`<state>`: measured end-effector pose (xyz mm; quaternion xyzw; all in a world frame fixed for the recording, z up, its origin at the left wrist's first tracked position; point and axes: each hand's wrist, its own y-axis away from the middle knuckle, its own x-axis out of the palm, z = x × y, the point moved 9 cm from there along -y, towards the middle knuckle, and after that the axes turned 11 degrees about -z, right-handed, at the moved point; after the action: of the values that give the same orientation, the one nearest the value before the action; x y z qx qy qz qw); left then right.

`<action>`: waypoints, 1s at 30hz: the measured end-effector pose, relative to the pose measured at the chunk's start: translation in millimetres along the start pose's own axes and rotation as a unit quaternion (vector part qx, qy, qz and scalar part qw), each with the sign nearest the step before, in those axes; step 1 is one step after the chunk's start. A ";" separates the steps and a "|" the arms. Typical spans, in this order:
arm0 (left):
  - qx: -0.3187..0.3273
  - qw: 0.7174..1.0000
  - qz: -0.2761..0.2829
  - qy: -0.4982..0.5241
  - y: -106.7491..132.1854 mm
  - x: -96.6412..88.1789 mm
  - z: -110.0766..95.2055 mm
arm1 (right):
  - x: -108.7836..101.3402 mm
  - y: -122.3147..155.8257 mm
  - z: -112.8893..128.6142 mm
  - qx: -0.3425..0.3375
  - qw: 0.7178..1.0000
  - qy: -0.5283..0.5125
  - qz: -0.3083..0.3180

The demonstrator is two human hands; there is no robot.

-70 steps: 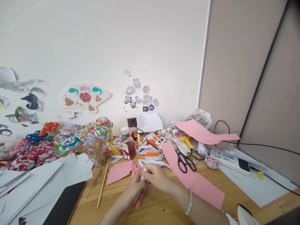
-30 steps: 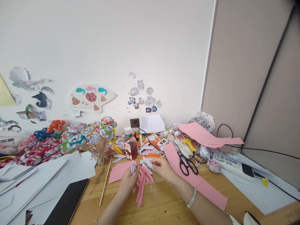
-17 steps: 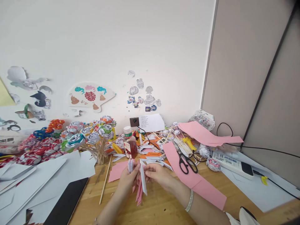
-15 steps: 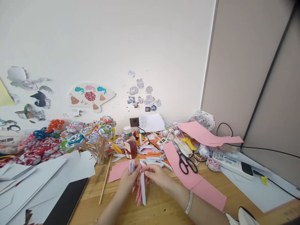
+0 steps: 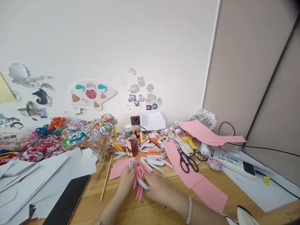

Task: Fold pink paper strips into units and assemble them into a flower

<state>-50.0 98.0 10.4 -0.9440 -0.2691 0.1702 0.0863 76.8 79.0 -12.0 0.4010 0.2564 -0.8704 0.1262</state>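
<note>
My left hand [image 5: 127, 180] is closed around a small stack of folded white paper strips [image 5: 131, 163], whose ends stick up above the fingers. Just to its right, folded pink paper strips [image 5: 140, 171] fan out between both hands, some pointing up and others hanging down. My right hand [image 5: 156, 186] is curled at the pink strips, with a folded white strip [image 5: 143, 183] slanting across under its fingers. The right fingertips are partly hidden, so their exact grip is unclear. Behind the left hand lies flat pink paper [image 5: 117, 168].
Black scissors [image 5: 188, 162] rest on a long pink sheet [image 5: 208, 193] at right. Behind the hands stand a bottle [image 5: 131, 147] and a heap of folded strips [image 5: 152, 154]. Left are a wooden stick [image 5: 106, 178], a black flat slab [image 5: 67, 200], white sheets [image 5: 47, 178] and paper flowers [image 5: 93, 134].
The white strip at my right hand has swung from hanging nearly upright to a slant. My right hand has turned and dropped slightly, and more pink strips now show fanned above it.
</note>
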 end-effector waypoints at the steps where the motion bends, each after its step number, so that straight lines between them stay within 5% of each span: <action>1: -0.003 1.000 0.000 0.010 -0.8 -0.3 -0.3 | -3.7 -2.0 -0.2 0.002 1.000 -0.010 -0.012; 6: -0.063 0.993 0.080 0.061 6.3 19.0 9.9 | -20.0 -14.5 -6.1 0.042 0.986 -0.152 -0.058; 12: -0.114 0.969 0.182 0.121 24.3 44.2 14.5 | -8.5 -20.6 -17.0 0.102 0.955 -0.276 -0.032; 16: -0.101 0.976 0.154 0.118 19.7 37.6 10.3 | -21.9 -21.2 -7.9 0.031 0.983 -0.162 -0.073; 22: -0.049 0.998 0.020 0.044 0.5 4.6 5.5 | -31.3 -19.5 -11.0 -0.014 0.988 0.124 -0.094; 30: -0.038 0.999 0.005 0.033 3.7 -0.1 1.5 | -17.6 -21.2 -35.3 0.044 0.978 0.191 -0.070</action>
<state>-48.8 94.8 8.2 -0.9531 -0.2673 0.1295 0.0583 101.5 116.3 -10.6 0.5462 0.2644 -0.7948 -0.0047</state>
